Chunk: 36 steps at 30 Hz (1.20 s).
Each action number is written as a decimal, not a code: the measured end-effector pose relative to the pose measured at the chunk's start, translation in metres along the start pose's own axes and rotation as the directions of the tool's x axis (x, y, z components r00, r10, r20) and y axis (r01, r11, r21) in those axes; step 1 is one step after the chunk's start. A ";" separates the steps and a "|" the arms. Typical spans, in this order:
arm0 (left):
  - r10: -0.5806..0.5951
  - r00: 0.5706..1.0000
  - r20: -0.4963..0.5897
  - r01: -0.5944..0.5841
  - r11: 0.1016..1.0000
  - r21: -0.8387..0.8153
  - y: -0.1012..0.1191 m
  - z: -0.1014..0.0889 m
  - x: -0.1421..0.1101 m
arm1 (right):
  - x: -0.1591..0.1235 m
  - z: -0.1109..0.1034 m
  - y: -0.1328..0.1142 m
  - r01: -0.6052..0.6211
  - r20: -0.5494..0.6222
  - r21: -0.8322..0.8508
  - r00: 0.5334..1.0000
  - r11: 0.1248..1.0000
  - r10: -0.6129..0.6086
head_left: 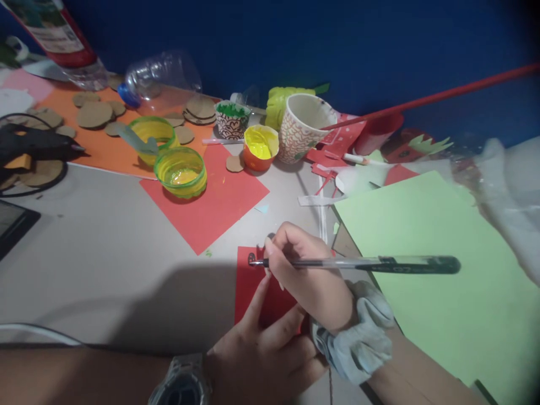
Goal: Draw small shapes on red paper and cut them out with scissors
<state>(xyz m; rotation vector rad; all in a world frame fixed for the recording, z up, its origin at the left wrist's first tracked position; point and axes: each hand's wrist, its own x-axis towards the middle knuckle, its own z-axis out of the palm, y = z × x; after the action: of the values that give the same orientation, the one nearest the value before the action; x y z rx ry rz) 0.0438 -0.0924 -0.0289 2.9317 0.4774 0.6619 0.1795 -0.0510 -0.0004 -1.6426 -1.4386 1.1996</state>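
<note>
My right hand point(306, 273) grips a black-ink pen point(379, 264) with a clear barrel, its tip touching a small piece of red paper point(244, 292). Beside the tip is a small dark drawn mark point(252, 257) near the paper's upper left corner. My left hand point(270, 349) lies with fingers spread over the lower part of that paper, pressing on it. The right hand covers much of the paper's upper right. A watch point(183, 382) is on my left wrist and a pale scrunchie point(358, 337) on my right.
Ahead lie a larger red sheet point(202, 214), yellow-green cups point(181, 174), a small cup of yellow paint point(260, 149), and a patterned paper cup point(301, 132) holding a red stick. Green paper point(455, 270) spreads at right. A glue gun point(34, 143), cardboard discs point(95, 114) and a plastic bottle point(162, 79) are left.
</note>
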 end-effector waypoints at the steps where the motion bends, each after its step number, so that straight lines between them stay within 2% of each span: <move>1: -0.003 1.000 0.003 0.003 1.000 0.000 0.000 -0.001 0.000 | 0.000 0.000 0.000 -0.001 0.004 -0.007 1.000 1.000 0.001; 11: 0.006 0.998 0.056 -0.006 1.000 0.006 0.000 0.001 -0.004 | 0.002 0.000 -0.002 -0.016 -0.008 -0.037 1.000 0.999 0.016; 20: 0.033 0.999 0.040 -0.034 0.999 0.027 -0.001 0.001 -0.005 | 0.002 0.000 -0.001 0.002 -0.003 -0.049 1.000 0.999 -0.002; 26: 0.025 0.998 0.055 -0.024 1.000 -0.019 -0.003 -0.001 -0.002 | 0.003 -0.002 0.001 0.027 -0.003 -0.064 1.000 0.998 -0.027; 28: 0.043 0.999 0.030 -0.043 0.999 -0.005 -0.004 -0.001 -0.002 | 0.003 -0.002 0.002 0.033 -0.038 0.007 0.999 0.999 -0.032; 31: 0.055 0.998 -0.018 -0.054 0.998 0.027 -0.004 0.001 -0.003 | 0.003 -0.003 0.001 0.062 -0.194 0.261 0.981 0.963 -0.011; 33: 0.035 0.998 -0.043 -0.033 0.998 0.050 -0.003 0.002 -0.004 | 0.004 -0.004 0.000 0.085 -0.272 0.372 0.962 0.924 0.021; 36: -0.016 0.998 -0.060 0.023 0.993 0.115 -0.002 0.003 -0.005 | 0.005 -0.004 -0.003 0.057 -0.239 0.419 0.970 0.906 0.050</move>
<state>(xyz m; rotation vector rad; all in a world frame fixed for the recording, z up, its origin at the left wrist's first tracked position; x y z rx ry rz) 0.0402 -0.0925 -0.0339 3.0181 0.5683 0.7438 0.1818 -0.0456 0.0031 -1.4216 -0.9444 1.1617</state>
